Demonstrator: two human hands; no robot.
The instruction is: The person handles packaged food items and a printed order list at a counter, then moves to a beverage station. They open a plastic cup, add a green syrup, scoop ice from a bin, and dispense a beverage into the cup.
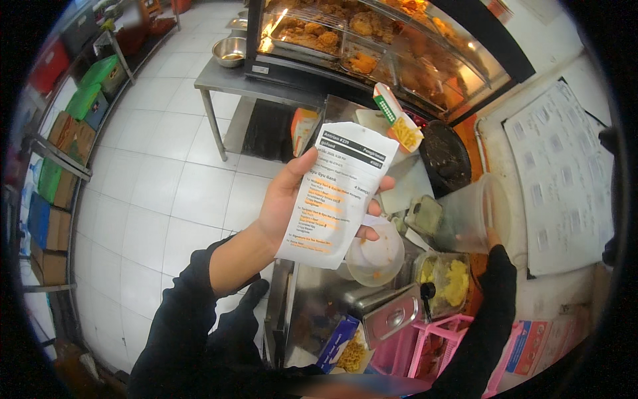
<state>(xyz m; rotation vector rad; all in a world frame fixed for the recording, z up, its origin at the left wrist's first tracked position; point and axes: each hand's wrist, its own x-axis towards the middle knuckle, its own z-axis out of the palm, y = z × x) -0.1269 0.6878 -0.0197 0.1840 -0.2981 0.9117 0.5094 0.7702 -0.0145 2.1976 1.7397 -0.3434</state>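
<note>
A long printed paper slip (335,199) with orange-highlighted lines is held up in front of me by my left hand (284,199). The thumb lies along its left edge and the fingertips show past its right edge. On the right side, my right hand (492,238) is at the near rim of a tall clear plastic container (461,214); most of its fingers are hidden, so its grip does not show. Under the slip's lower right lies a round translucent lid or bowl (376,254). A clear tub of yellow food (446,279) stands below the container.
A lit glass display case (379,37) holds fried food. Near it are a carton of fries (403,127) and a dark pan (445,157). Closer lie a steel pan lid (391,316), a pink plastic basket (443,326) and noodles (353,353). Shelves with boxes (82,104) line the left.
</note>
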